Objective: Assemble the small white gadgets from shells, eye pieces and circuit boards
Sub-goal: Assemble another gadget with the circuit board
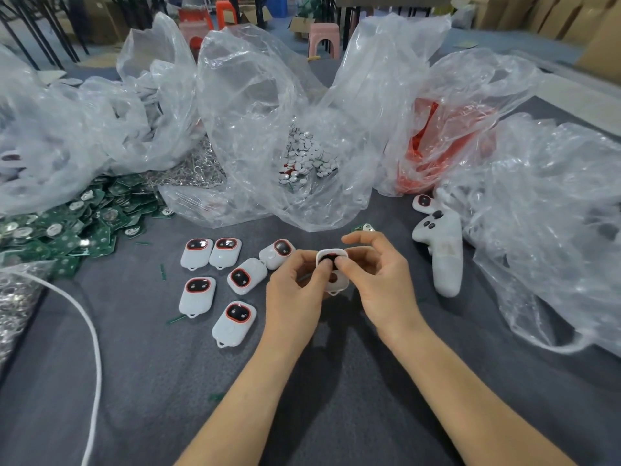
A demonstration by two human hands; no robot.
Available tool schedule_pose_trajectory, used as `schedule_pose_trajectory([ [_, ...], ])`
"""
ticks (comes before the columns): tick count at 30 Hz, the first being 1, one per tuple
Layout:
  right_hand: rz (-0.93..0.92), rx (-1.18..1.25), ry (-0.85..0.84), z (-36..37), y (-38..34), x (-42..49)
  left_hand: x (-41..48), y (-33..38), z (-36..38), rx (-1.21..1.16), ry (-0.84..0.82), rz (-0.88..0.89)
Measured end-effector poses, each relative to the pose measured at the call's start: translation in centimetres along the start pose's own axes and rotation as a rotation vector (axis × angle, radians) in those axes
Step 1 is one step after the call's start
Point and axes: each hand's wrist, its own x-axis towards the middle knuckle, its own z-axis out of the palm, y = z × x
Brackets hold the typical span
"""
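Observation:
Both hands hold one small white shell (337, 279) above the grey table, near the middle. My left hand (297, 290) grips its left side, the thumb pressing the dark eye piece (326, 261) at its top. My right hand (378, 277) pinches the right side, thumb beside the eye piece. Several finished white gadgets (198, 294) with red-rimmed dark eye pieces lie to the left of my hands. A heap of green circuit boards (77, 223) lies at the far left.
Crumpled clear plastic bags ring the back of the table: one with small white discs (307, 159), one with red parts (433, 153), one large at right (554, 230). A white game controller (443, 253) lies right of my hands. A white cord (90, 331) runs down the left.

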Motion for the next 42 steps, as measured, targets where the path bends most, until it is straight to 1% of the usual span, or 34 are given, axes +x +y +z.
schedule_pose_trajectory([
  [2,-0.033,-0.03,0.004,0.1,0.1,0.0,-0.1,0.0,0.1,-0.027,0.009,-0.022],
  [5,-0.09,-0.119,0.018,0.1,0.3,-0.1,-0.2,0.0,0.2,0.0,0.022,-0.012],
  [9,-0.119,-0.223,0.033,0.2,0.7,-0.1,-0.1,-0.2,0.0,0.168,0.031,0.062],
  [12,-0.133,-0.278,0.074,0.2,0.9,-0.2,-0.2,-0.1,0.3,0.28,0.057,0.128],
  [14,-0.154,-0.293,0.111,0.5,0.8,-0.6,-0.3,-0.1,0.4,0.312,0.08,0.143],
  [17,-0.267,-0.348,0.207,1.3,0.7,-1.1,-0.4,-0.2,0.5,0.301,0.172,0.152],
  [19,-0.268,-0.282,0.199,1.6,0.7,-1.4,-0.6,-0.1,0.4,0.275,0.222,0.162],
  [21,-0.154,-0.126,0.098,2.0,0.6,-1.8,-0.7,-0.2,0.4,0.273,0.222,0.178],
  [23,-0.059,-0.021,0.038,2.0,0.6,-1.8,-0.7,-0.4,0.2,0.321,0.176,0.19],
  [25,-0.012,0.03,0.035,1.8,0.6,-1.6,-0.9,-0.5,0.4,0.388,0.084,0.213],
  [27,0.053,0.149,0.07,1.4,0.3,-1.2,-1.4,-0.5,0.7,0.461,0.02,0.276],
  [29,0.104,0.277,0.106,1.0,0.1,-0.7,-1.6,-0.5,0.9,0.485,0.031,0.355],
  [30,0.121,0.32,0.112,0.9,-0.1,-0.6,-1.7,-0.4,1.0,0.458,0.044,0.372],
  [32,0.134,0.397,0.11,0.7,-0.3,-0.4,-1.6,-0.3,0.9,0.433,0.082,0.391],
  [34,0.139,0.442,0.124,0.5,-0.3,-0.2,-1.6,0.0,0.7,0.46,0.117,0.4],
  [37,0.156,0.473,0.136,0.0,-0.1,0.1,-1.6,0.1,0.6,0.435,0.124,0.404],
  [42,0.127,0.519,0.085,-0.1,0.2,0.3,-1.4,0.0,0.6,0.424,0.16,0.422],
])
